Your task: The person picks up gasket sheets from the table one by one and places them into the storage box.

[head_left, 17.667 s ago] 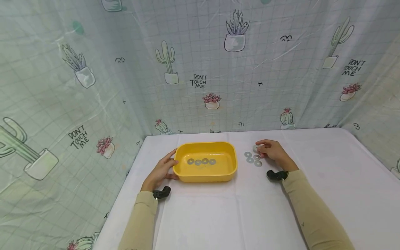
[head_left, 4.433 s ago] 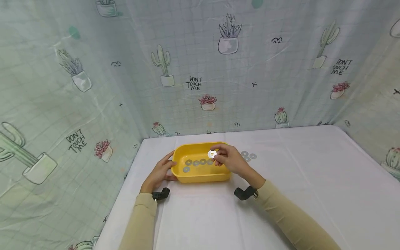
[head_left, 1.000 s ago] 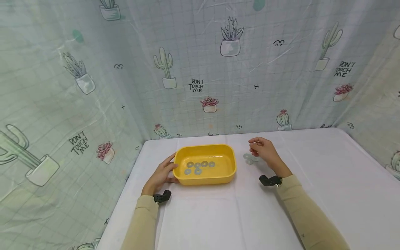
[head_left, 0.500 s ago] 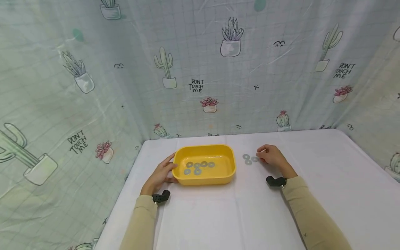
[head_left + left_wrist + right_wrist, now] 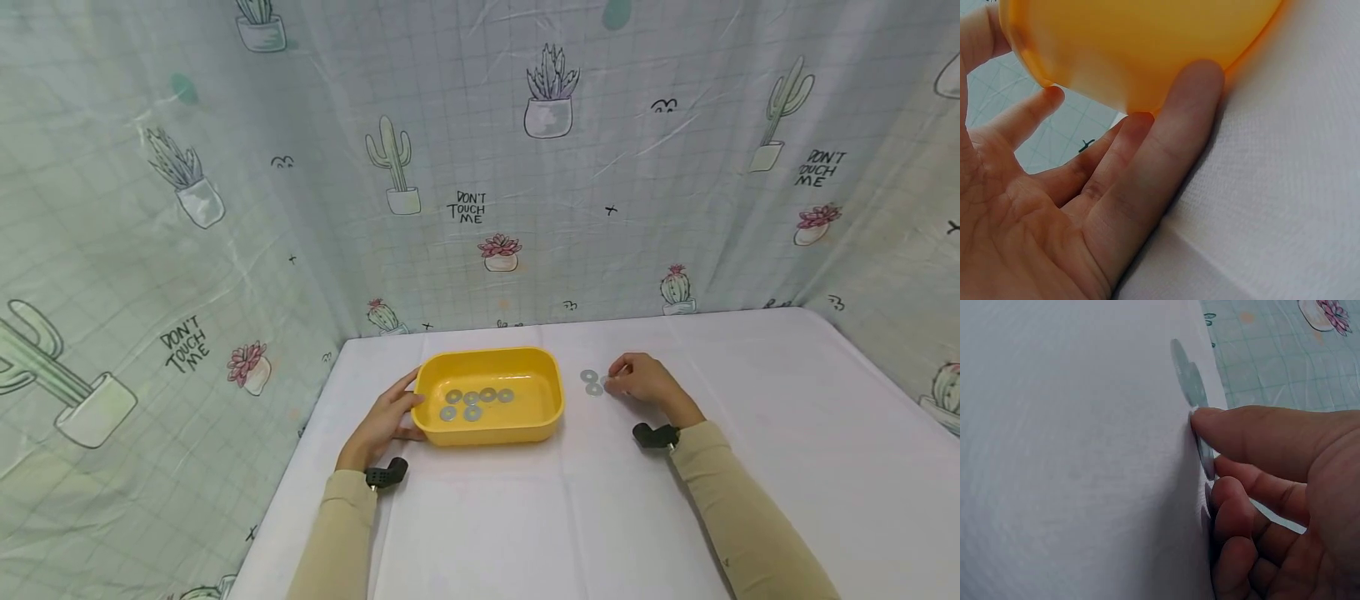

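My left hand (image 5: 381, 422) holds the left end of a yellow plastic tray (image 5: 491, 435), index finger over its rim and thumb low at the near corner. From the left wrist view, the fingertips press against the outside wall of the tray (image 5: 1129, 56). Several flat grey washers (image 5: 471, 398) lie in two loose rows on the tray floor. To the right of it, my right hand (image 5: 647, 382) is down at the table, pinching a washer (image 5: 1205, 453) at its edge between thumb and finger. Two more washers (image 5: 589, 377) lie just left of those fingertips.
A white cloth covers the table (image 5: 495, 517). Behind it and along the left side hangs a pale green curtain (image 5: 450, 150) printed with cacti. Each wrist wears a small black camera (image 5: 387, 473).
My right hand comes down from above the washers and slides slightly left onto the rightmost one. The left hand and tray hold still. Earlier, washers went from the table into the tray.
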{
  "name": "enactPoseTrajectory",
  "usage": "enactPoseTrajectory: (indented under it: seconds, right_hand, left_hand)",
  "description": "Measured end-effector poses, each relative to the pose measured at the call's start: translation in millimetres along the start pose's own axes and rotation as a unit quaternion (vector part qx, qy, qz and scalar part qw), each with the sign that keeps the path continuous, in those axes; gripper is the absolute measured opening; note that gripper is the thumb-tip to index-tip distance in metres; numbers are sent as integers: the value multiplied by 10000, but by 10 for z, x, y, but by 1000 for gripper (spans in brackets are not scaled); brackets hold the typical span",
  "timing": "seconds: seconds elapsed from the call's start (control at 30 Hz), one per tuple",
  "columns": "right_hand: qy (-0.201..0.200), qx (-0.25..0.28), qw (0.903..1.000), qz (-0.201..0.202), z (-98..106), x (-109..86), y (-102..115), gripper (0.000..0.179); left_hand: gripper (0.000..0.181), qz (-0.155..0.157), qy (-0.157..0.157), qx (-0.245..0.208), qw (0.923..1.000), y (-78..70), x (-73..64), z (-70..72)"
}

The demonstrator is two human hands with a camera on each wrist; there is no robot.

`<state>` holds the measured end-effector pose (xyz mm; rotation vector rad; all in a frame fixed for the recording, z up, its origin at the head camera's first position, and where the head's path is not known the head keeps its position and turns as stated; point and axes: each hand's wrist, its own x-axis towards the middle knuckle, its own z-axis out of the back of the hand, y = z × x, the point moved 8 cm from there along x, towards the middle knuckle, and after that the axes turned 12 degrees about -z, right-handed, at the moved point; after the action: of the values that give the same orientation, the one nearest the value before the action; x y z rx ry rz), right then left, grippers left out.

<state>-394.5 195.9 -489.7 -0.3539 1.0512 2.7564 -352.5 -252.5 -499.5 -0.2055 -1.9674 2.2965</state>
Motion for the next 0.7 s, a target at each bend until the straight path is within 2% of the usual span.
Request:
enactPoseTrajectory:
  seconds: [0.33, 0.7]
  right_hand:
    - [-33, -307, 9993, 187, -32, -74, 97, 24]
    - [61, -371, 9992, 95, -62, -104, 122, 24]
  left_hand:
    - [61, -13, 32, 14, 10000, -8, -17, -9]
    - [61, 33, -38, 47, 10000, -8, -17, -14]
